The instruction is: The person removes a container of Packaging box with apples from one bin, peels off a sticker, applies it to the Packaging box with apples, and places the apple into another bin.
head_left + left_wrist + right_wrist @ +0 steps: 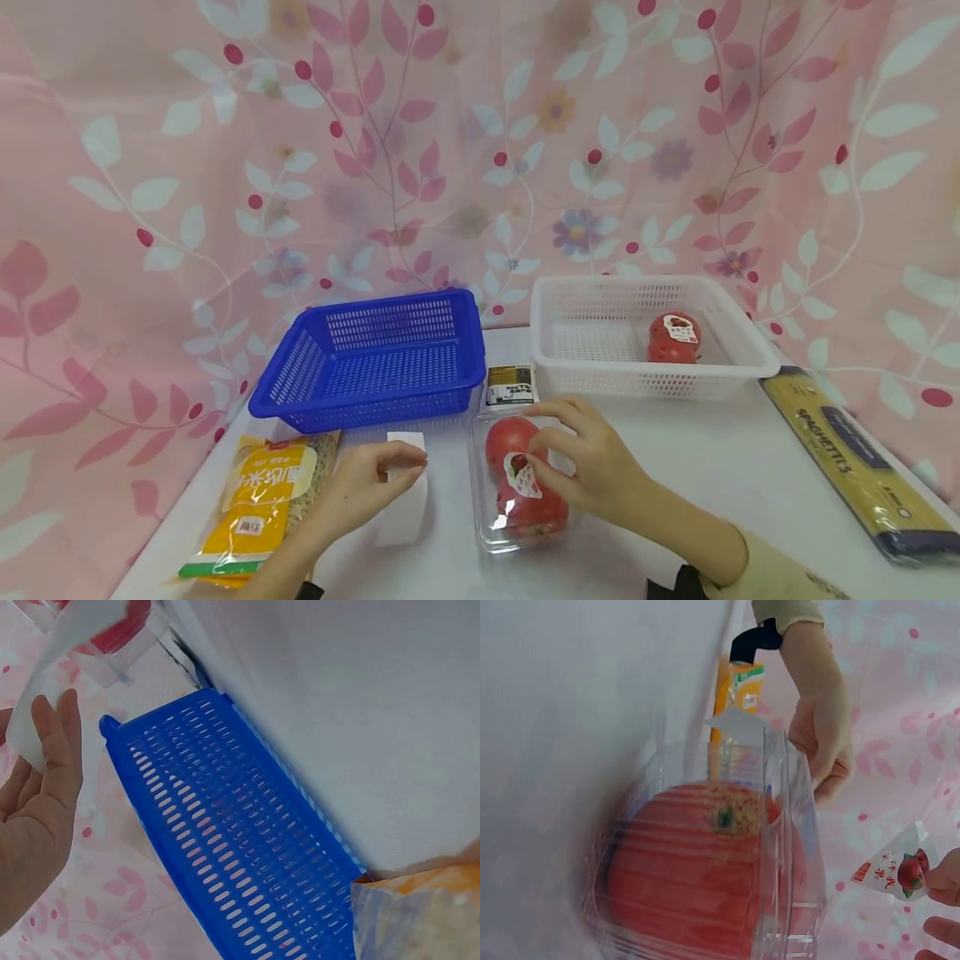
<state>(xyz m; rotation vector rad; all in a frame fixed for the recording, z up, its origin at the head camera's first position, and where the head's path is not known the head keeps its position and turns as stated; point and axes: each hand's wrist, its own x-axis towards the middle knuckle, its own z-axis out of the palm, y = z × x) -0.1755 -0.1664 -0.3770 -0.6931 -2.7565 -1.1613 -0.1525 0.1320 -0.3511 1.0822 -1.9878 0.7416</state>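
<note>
My right hand (592, 458) pinches a white pointed sticker (900, 871) printed with a red fruit. It hovers over a clear plastic box (495, 543) holding red tomatoes (513, 437). In the right wrist view, the sticker hangs clear of the lid beside the box. My left hand (367, 492), left of the box, pinches a white paper strip (405, 517) between thumb and fingers. The left wrist view shows this strip (60, 660) bending upward from the fingertips.
Behind my left hand stands a blue basket (397, 408); a white basket (637, 375) at back right holds another stickered tomato pack (673, 337). A small packet (511, 387) lies between them. A grain bag (262, 500) is at left, a spaghetti pack (862, 467) at right.
</note>
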